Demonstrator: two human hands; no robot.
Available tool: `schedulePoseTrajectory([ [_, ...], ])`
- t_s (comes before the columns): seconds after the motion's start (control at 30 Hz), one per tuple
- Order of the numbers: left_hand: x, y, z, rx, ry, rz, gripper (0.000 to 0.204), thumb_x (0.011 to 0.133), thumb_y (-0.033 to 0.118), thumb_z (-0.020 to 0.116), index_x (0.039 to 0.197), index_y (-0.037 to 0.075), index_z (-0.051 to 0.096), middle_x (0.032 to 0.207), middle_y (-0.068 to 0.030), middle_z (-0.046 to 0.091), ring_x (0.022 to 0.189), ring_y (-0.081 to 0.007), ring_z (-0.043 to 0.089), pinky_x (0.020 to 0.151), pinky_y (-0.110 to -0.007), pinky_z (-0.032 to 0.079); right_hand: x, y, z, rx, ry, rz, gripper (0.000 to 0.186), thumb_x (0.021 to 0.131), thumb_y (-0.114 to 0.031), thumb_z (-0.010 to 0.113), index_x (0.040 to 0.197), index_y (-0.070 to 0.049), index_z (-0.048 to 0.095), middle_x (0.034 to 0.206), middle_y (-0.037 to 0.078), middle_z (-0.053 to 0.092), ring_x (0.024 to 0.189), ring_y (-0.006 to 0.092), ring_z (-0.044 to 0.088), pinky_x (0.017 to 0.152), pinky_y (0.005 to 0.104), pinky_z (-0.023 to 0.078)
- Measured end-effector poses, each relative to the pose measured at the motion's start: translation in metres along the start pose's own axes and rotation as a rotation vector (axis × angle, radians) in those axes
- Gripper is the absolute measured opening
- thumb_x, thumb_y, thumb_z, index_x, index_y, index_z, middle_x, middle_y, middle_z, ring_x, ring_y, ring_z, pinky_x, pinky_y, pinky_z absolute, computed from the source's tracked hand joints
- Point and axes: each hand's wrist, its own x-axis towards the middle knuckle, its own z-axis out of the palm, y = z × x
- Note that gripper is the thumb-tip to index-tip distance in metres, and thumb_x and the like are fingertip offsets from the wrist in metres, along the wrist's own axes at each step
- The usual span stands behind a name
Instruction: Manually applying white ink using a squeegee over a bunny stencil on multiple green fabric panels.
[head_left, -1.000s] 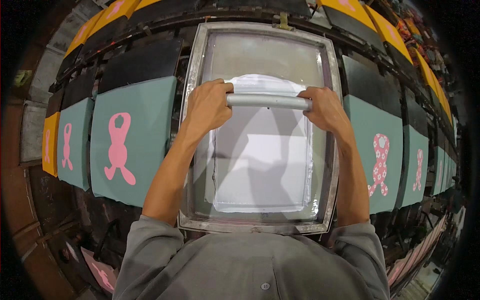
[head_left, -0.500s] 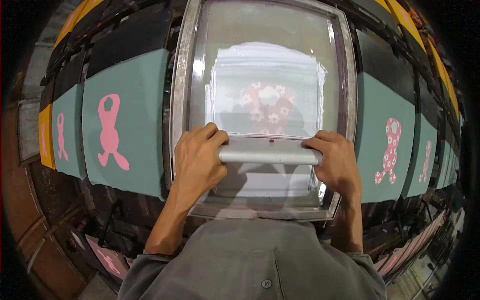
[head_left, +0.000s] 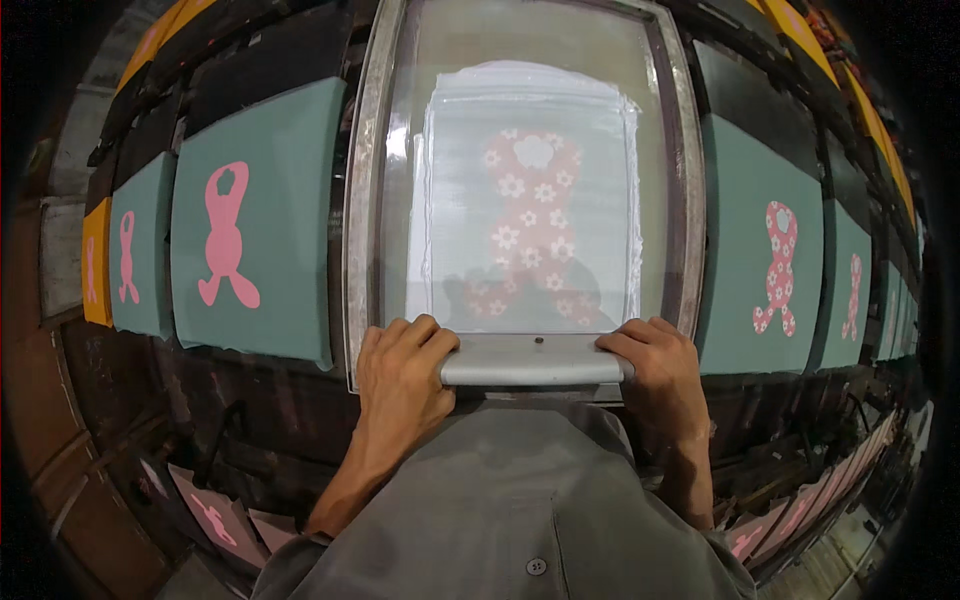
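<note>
A silver squeegee (head_left: 540, 362) lies across the near end of a metal-framed printing screen (head_left: 696, 200). Around its left end my left hand (head_left: 405, 375) is closed, and my right hand (head_left: 660, 375) grips the right end. White ink (head_left: 530, 88) rings the screen's printing area in a thin, uneven border. Through the mesh shows a pink animal figure with white flowers (head_left: 530, 220) on green fabric. The squeegee's lower edge and the near frame bar are partly hidden by my hands and shirt.
To the left, green fabric panels (head_left: 290, 220) carry plain pink figures on dark boards. Green panels (head_left: 735, 250) on the right bear flowered pink figures. Yellow panels (head_left: 97, 262) stand farther out. Pink panels (head_left: 215, 515) hang lower at both sides.
Both hands have drawn the squeegee toward me, from the middle of the screen to its near end. More of the flowered figure now shows through the mesh.
</note>
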Motion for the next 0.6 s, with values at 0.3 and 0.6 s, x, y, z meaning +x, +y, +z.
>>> schedulePoseTrajectory([
  [0.3,0.143,-0.046,-0.027,0.043,0.150,0.100,0.026,0.067,0.005,0.068,0.093,0.003,0.070,0.095,-0.0151,0.066,0.095,-0.0398,0.063,0.083,-0.049,0.049,0.134,0.044,-0.048,-0.169,0.056,-0.028,0.032,0.068,-0.001,0.073,0.100,-0.004,0.074,0.096,0.017,0.072,0.093,0.0393,0.067,0.083,0.0462,0.054],
  [0.6,0.237,-0.069,-0.031,0.121,0.181,0.016,0.037,0.069,0.000,0.059,0.102,0.007,0.076,0.100,-0.0150,0.071,0.095,-0.0407,0.066,0.084,-0.047,0.053,0.233,0.080,-0.060,-0.158,-0.011,0.023,0.040,0.067,-0.004,0.079,0.107,-0.003,0.074,0.097,0.020,0.072,0.094,0.0408,0.068,0.085,0.0444,0.054],
])
